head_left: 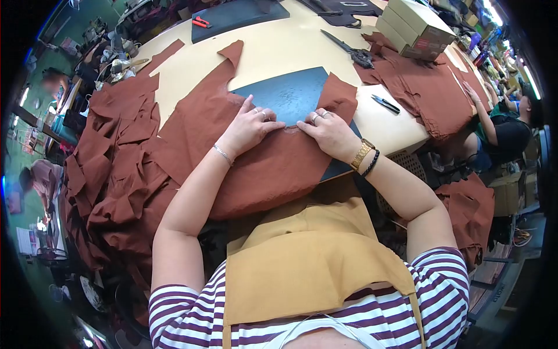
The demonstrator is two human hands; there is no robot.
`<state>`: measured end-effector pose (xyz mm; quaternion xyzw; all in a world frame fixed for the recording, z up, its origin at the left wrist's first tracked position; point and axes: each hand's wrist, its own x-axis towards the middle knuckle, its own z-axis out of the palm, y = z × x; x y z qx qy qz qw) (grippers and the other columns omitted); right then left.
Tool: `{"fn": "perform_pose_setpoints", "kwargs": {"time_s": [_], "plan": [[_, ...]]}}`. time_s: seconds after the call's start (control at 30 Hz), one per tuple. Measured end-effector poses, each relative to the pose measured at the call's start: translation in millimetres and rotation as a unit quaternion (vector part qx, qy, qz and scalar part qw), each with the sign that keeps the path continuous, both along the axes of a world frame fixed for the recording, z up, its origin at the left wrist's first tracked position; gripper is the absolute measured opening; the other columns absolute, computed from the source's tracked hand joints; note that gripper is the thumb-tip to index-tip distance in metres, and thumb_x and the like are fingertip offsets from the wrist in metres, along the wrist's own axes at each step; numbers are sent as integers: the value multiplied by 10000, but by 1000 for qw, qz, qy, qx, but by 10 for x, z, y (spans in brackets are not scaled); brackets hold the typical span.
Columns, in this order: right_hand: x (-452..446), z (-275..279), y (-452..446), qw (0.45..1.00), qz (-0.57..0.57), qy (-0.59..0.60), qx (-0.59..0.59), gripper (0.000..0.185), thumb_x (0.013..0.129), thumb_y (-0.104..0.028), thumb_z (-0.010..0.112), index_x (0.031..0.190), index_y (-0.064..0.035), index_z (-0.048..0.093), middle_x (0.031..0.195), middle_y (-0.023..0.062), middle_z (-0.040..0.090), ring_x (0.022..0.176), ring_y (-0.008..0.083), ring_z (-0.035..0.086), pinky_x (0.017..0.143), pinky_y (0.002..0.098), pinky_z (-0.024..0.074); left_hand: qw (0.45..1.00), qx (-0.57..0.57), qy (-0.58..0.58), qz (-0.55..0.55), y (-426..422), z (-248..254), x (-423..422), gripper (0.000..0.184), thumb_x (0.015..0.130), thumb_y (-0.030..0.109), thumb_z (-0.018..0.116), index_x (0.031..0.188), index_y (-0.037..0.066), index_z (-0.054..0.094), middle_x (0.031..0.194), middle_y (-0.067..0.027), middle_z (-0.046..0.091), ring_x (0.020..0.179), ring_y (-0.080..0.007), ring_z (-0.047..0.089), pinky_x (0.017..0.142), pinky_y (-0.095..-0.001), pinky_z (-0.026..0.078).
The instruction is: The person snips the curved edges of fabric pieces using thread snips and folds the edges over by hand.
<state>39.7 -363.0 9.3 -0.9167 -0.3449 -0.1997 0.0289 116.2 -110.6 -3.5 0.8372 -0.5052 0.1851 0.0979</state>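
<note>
My left hand (251, 127) pinches the neckline-like curved edge of a reddish-brown fabric piece (261, 174), thumb and index finger together. A short distance to the right, my right hand (330, 135) grips the same edge between thumb and fingers. Between the two pinches a small stretch of edge shows. The fabric lies partly over a blue board (285, 96) and hangs over the table's front edge toward my lap. To the right of my right hand, small thread snips (385, 104) rest on the pale table (372, 125).
A heap of reddish-brown fabric (116, 174) hangs off the left side. On the right are a fabric stack (424, 87), a cardboard box (401, 26) and large scissors (349, 49). A red cutter (201, 22) lies on a dark board (250, 17). A person (503, 131) sits at right.
</note>
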Motion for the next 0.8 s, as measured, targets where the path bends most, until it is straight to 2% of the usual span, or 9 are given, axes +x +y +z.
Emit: {"fn": "perform_pose_setpoints", "kwargs": {"time_s": [0.13, 0.4, 0.47, 0.57, 0.7, 0.8], "plan": [[-75, -16, 161, 999, -30, -33, -31, 297, 856, -111, 489, 1116, -73, 626, 1022, 98, 619, 971, 249, 598, 876, 361, 436, 999, -34, 2, -1, 26, -54, 28, 264, 823, 127, 640, 1000, 304, 724, 946, 56, 644, 866, -127, 637, 1089, -582, 321], [-67, -47, 342, 997, -51, 50, -30, 347, 861, -109, 495, 1191, -61, 587, 1032, 104, 602, 957, 245, 583, 798, 348, 494, 999, -39, -14, 1, 88, -39, 92, 221, 822, 141, 650, 979, 279, 722, 958, 64, 653, 904, -112, 640, 1082, -578, 329], [-95, -13, 356, 997, -51, 54, -14, 375, 854, -78, 484, 1217, -47, 574, 1049, 126, 584, 941, 263, 581, 806, 352, 509, 999, -36, -11, 15, 169, -60, 166, 217, 825, 143, 647, 982, 274, 722, 968, 67, 655, 935, -135, 636, 1083, -569, 333], [-82, -39, 360, 996, -60, 68, -16, 361, 862, -114, 501, 1209, -48, 572, 1114, 122, 586, 1017, 260, 578, 792, 361, 521, 998, -44, -10, 36, 254, -80, 229, 212, 827, 147, 645, 981, 271, 721, 983, 73, 658, 981, -181, 625, 1089, -552, 332], [-77, -46, 399, 993, -78, 79, -27, 410, 865, -122, 502, 1269, -68, 543, 1141, 127, 577, 1036, 271, 573, 788, 371, 526, 997, -53, -6, 50, 254, -107, 237, 210, 828, 151, 646, 981, 271, 725, 995, 76, 661, 1031, -237, 605, 1098, -535, 321], [-67, 3, 471, 991, -94, 84, -37, 454, 869, -111, 491, 1323, -108, 514, 1145, 136, 577, 1014, 270, 580, 750, 380, 534, 997, -53, -6, 58, 245, -112, 227, 214, 826, 151, 649, 983, 274, 727, 997, 69, 662, 1033, -231, 601, 1100, -535, 315]]}}
